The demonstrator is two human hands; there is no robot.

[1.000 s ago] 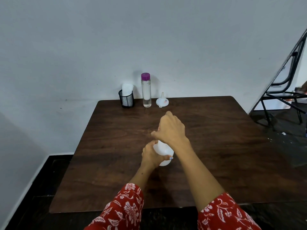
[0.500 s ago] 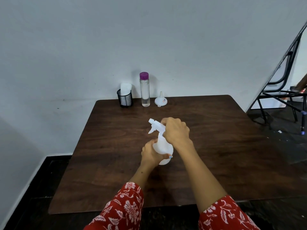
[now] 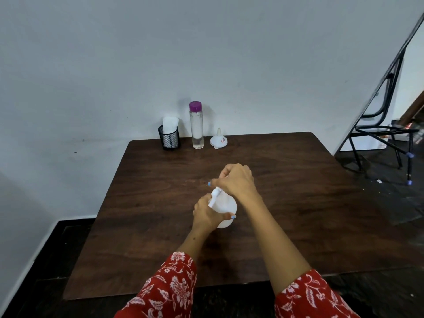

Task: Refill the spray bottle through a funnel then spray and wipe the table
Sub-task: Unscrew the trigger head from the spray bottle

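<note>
At the upper left of the dark wooden counter point(image 3: 142, 221) stands a black mesh cup point(image 3: 169, 140) with a white folded cloth or paper point(image 3: 170, 123) in it; which of the two it is, I cannot tell. Just to the right of it stands a tall clear bottle with a purple cap point(image 3: 196, 125), and next to that a small white funnel point(image 3: 218, 140) rests with its spout up.

In the middle of the frame, the left hand point(image 3: 205, 212) is curled around the round body of the white spray bottle point(image 3: 226, 208), which stands on the counter. The right hand point(image 3: 236, 180) is closed over the top of the spray head, the fingers bent around it. I judge that the person is unscrewing the head, so refilling has not begun.

What could go wrong: if the left hand holds too loosely, the light bottle may turn together with the head or tip over. When the head comes off, its dip tube may drip on the counter.

The right hand covers most of the spray head and the neck; only the white trigger part point(image 3: 213, 198) shows. How much liquid is in the spray bottle is not visible. At the right edge, a black metal chair point(image 3: 376, 125) is partly cut off.
</note>
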